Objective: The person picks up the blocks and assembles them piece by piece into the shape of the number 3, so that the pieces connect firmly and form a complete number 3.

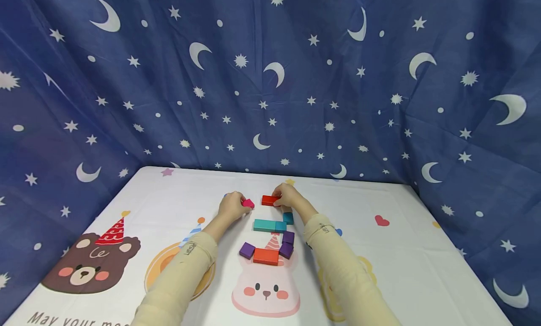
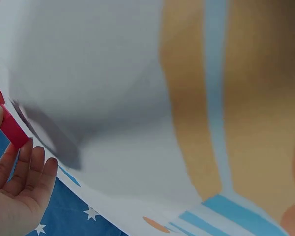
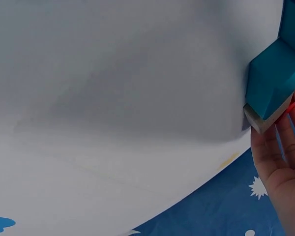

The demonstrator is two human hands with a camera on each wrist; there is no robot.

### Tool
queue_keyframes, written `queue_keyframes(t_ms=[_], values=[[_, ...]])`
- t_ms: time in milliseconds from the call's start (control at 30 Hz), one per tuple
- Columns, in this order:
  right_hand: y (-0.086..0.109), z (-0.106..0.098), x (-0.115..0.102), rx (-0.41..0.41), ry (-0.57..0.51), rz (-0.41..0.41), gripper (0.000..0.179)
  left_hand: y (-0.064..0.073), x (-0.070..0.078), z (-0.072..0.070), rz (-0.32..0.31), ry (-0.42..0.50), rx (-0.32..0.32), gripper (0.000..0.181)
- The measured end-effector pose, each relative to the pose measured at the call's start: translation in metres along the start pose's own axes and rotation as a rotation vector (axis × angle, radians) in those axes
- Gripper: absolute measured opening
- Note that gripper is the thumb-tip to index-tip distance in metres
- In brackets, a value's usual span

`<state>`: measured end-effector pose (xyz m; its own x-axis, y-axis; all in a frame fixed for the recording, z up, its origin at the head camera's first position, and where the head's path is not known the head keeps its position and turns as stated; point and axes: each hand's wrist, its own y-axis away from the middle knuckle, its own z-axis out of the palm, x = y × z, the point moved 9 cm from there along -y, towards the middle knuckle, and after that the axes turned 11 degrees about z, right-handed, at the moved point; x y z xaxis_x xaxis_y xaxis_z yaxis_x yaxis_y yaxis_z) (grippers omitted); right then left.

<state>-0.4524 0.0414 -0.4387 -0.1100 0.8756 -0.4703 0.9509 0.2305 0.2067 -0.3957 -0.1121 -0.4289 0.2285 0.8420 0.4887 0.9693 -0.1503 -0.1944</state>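
Between the thumb and fingers of my left hand is a small pink block, which also shows at the left edge of the left wrist view as a pink block. My right hand grips the right end of a red block farther back on the table. Just below that hand lies a dark teal block, touching or nearly touching a row of a long teal block and a shorter blue-teal one. In the right wrist view, a greyish block sits by the fingertips, its kind unclear.
Nearer to me, two purple blocks run down to an orange-red block, with another purple block on its left. All lie on a white tablecloth with cartoon prints. A blue curtain hangs behind the table.
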Motion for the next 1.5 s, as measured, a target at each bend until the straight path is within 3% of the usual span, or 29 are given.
queue_keyframes(t_ms=[533, 1500], values=[[0.002, -0.001, -0.002, -0.012, 0.047, 0.01, 0.022, -0.012, 0.0, 0.007, -0.053, 0.006, 0.007, 0.03], [0.004, 0.0, -0.002, -0.016, 0.038, 0.036, 0.025, -0.02, 0.008, 0.014, -0.051, -0.024, -0.029, 0.031]])
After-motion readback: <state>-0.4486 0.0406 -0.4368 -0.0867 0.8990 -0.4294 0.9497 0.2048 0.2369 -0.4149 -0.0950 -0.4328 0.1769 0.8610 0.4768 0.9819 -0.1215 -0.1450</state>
